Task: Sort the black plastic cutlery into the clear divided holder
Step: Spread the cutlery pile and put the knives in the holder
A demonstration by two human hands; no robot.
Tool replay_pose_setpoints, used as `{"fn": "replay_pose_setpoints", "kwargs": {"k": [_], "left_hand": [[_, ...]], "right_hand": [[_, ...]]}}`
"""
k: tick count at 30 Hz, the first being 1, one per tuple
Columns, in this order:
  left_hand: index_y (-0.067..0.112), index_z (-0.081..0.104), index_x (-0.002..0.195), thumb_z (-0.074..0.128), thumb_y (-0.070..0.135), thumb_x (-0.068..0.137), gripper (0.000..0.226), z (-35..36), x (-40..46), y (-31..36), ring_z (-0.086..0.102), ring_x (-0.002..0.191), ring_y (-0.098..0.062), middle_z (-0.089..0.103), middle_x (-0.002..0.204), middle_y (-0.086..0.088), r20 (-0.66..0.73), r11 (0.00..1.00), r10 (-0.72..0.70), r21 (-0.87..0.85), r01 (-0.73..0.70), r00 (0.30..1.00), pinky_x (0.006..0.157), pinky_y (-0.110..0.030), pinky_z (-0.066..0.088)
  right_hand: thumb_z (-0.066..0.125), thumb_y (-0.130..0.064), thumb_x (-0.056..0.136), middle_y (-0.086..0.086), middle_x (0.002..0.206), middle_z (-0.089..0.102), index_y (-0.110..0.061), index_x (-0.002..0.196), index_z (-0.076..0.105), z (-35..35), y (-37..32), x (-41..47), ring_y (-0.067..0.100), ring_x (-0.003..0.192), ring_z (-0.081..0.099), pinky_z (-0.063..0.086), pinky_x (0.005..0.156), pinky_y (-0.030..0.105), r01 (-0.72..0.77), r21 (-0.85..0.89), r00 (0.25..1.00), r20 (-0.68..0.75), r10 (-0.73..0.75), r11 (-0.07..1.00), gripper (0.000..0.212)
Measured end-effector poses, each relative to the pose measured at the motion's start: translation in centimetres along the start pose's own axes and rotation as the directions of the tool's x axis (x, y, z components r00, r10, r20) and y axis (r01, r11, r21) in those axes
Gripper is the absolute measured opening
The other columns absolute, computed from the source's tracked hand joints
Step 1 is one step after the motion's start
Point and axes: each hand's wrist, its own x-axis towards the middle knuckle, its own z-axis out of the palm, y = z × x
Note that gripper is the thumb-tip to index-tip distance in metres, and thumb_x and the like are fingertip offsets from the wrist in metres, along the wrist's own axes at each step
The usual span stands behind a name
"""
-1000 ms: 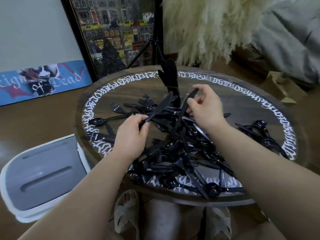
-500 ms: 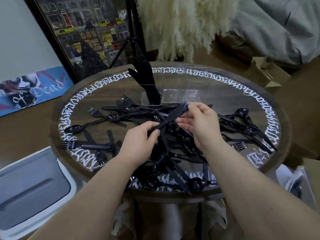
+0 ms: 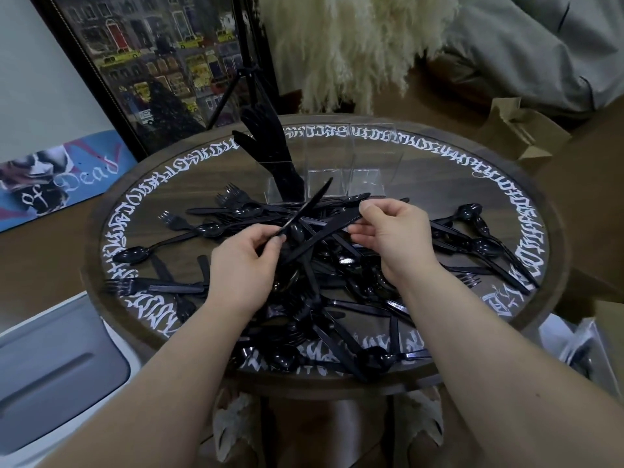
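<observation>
A framed city picture (image 3: 162,62) leans against the pale wall (image 3: 37,79). Brown floor (image 3: 44,244) surrounds the round lettered counter (image 3: 439,143). Cream fluffy fur (image 3: 351,45) hangs behind it.

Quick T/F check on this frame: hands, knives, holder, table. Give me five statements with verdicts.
1. The left hand pinches a black knife by its handle end. True.
2. The right hand is idle and touches no cutlery. False: its fingers hold a second knife.
3. All compartments of the clear divided holder are full. False: only the leftmost holds black cutlery; the others look empty.
4. Loose cutlery lies piled on the round table. True.
5. The two held knives lie parallel. False: they cross.
</observation>
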Motion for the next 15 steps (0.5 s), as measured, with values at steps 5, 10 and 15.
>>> {"fn": "replay_pose_setpoints", "kwargs": {"k": [5, 10, 15], "left_hand": [[0.036, 0.066, 0.116, 0.054, 0.019, 0.094, 0.030, 0.15, -0.98, 0.16, 0.066, 0.076, -0.006, 0.071, 0.084, 0.012, 0.168, 0.979, 0.079, 0.171, -0.108, 0.983, 0.075, -0.026, 0.054], [0.033, 0.058, 0.129, 0.047, 0.020, 0.098, 0.036, -0.14, -0.89, 0.24, 0.057, 0.098, -0.005, 0.066, 0.103, 0.010, 0.271, 0.952, 0.154, 0.216, -0.216, 0.950, 0.085, -0.014, 0.043], [0.030, 0.057, 0.130, 0.050, 0.018, 0.098, 0.035, -0.20, -0.58, -0.13, 0.052, 0.087, -0.004, 0.058, 0.088, 0.012, 0.260, 0.938, 0.175, 0.249, -0.240, 0.950, 0.074, 0.000, 0.033]], "right_hand": [[0.059, -0.003, 0.090, 0.012, 0.075, 0.062, -0.006, 0.082, 0.063, 0.35, 0.06, -0.04, 0.016, 0.057, 0.065, 0.056, 0.056, 0.024, -0.031, 0.021, 0.999, -0.012, 0.031, 0.999, 0.010], [0.056, -0.002, 0.091, 0.014, 0.073, 0.063, -0.008, 0.077, 0.060, 0.71, 0.10, -0.01, 0.017, 0.053, 0.064, 0.053, 0.049, 0.022, -0.072, 0.093, 0.997, -0.020, 0.075, 0.993, 0.016], [0.051, -0.019, 0.098, 0.014, 0.074, 0.066, -0.005, 0.086, 0.062, 0.76, 0.09, -0.15, 0.020, 0.058, 0.066, 0.056, 0.055, 0.027, -0.083, 0.162, 0.996, 0.030, 0.079, 0.983, 0.021]]}}
